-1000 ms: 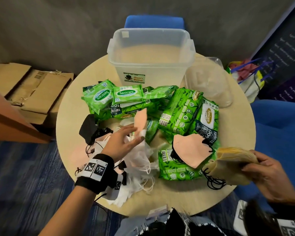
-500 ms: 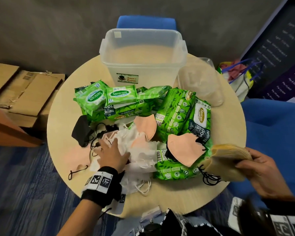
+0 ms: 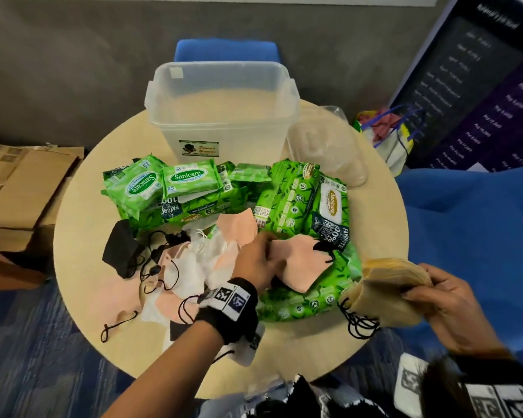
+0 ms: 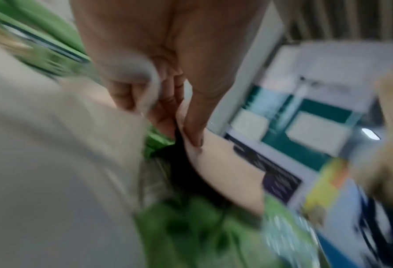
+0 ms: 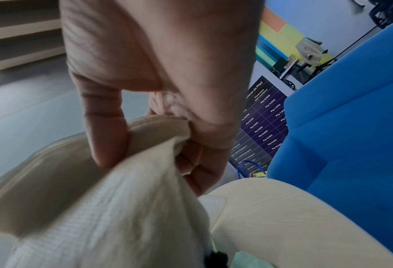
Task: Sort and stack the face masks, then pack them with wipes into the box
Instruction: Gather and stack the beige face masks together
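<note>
A round table point(image 3: 82, 224) holds a heap of green wipe packs point(image 3: 191, 182), loose white, peach and black masks point(image 3: 194, 263), and a clear plastic box point(image 3: 224, 116) at the back. My left hand point(image 3: 263, 257) pinches the edge of a peach mask point(image 3: 302, 260) lying on a wipe pack; the left wrist view shows thumb and fingers point(image 4: 195, 134) closed on that mask point(image 4: 227, 172). My right hand point(image 3: 435, 297) grips a stack of tan masks point(image 3: 387, 285) at the table's right edge, black ear loops dangling; the right wrist view shows the stack point(image 5: 99, 199) clamped in my fingers point(image 5: 108, 137).
A clear lid point(image 3: 326, 146) lies right of the box. A black mask point(image 3: 121, 245) sits at the left of the pile. Blue chairs point(image 3: 471, 236) stand right and behind; cardboard boxes point(image 3: 21, 182) lie on the floor left. A bag point(image 3: 387, 131) sits by a banner.
My left hand left the white masks at the pile's left and moved right, taking hold of the peach mask on the wipe pack. The right hand has kept its stack.
</note>
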`<act>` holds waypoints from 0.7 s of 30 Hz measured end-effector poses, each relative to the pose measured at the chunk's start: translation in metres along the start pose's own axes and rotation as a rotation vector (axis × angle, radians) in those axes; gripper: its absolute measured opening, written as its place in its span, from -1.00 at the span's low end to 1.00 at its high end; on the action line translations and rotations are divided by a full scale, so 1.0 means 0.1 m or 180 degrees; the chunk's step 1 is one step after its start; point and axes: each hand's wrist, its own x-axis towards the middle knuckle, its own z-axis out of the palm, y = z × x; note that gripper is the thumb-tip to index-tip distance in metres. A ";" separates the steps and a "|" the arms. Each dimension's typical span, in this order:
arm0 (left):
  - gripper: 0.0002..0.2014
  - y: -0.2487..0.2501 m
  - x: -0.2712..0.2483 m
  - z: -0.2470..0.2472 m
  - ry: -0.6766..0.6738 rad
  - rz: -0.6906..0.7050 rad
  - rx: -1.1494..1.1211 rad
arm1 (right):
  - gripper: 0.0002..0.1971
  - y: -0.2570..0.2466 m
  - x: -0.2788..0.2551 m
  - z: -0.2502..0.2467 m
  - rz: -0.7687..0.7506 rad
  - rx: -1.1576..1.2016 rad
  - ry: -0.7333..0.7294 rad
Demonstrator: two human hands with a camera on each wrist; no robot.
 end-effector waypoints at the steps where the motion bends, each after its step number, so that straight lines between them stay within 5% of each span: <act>1: -0.54 -0.08 -0.01 -0.10 0.0129 -0.0074 -0.0109 | -0.81 0.01 -0.01 -0.01 -0.0001 0.0019 0.0017; 9: -0.57 -0.68 -0.09 -0.78 0.0817 -0.0493 0.0356 | -0.78 -0.01 -0.03 0.15 0.0134 0.0373 0.0110; 13: -0.45 -0.47 -0.14 -0.88 0.1309 0.0431 0.0484 | -0.66 -0.13 0.05 0.45 0.0110 0.0476 -0.0256; 15: -0.48 -0.12 -0.19 -0.89 0.1006 0.0869 -0.0174 | -0.52 -0.20 0.13 0.63 0.0046 0.0447 -0.0445; 18: -0.42 0.34 -0.30 -0.81 -0.0265 0.0851 -0.1402 | -0.51 -0.35 0.21 0.93 -0.0056 0.0450 -0.0607; 21: -0.25 0.58 -0.30 -0.62 -0.0622 0.0778 -0.1976 | -0.54 -0.48 0.28 1.19 -0.0140 0.0407 -0.0760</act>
